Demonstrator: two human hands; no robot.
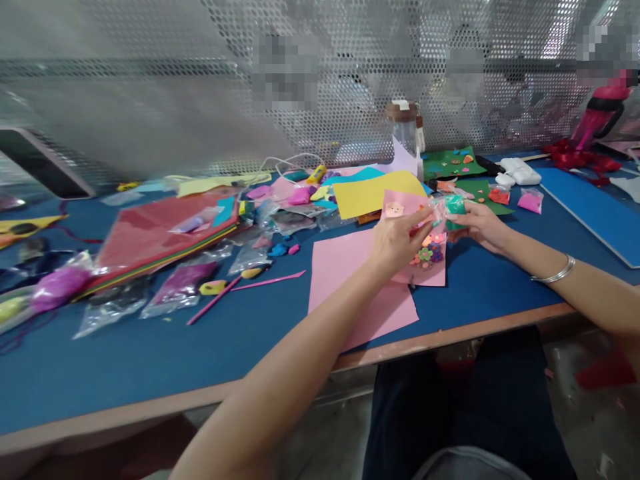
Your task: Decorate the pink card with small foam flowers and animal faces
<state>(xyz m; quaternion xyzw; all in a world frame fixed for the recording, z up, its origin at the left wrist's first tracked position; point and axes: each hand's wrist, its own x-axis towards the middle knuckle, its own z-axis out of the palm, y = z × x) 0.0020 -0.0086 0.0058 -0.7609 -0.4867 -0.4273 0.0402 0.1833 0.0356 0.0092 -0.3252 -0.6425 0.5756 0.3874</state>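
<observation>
A small clear packet of green clay is held between my two hands, over a pink card. My right hand grips the packet's green part, and my left hand pinches its clear end. Beneath them lies the pink card, decorated with a small pig face and a cluster of coloured flowers, partly covered by my left hand. A larger pink sheet lies under the card, with my left forearm crossing over it.
To the left are a stack of coloured sheets, a bag of purple clay and a pink stick. Behind stand a yellow sheet and a bottle. A blue board, white earphone case and pink clay packet lie right.
</observation>
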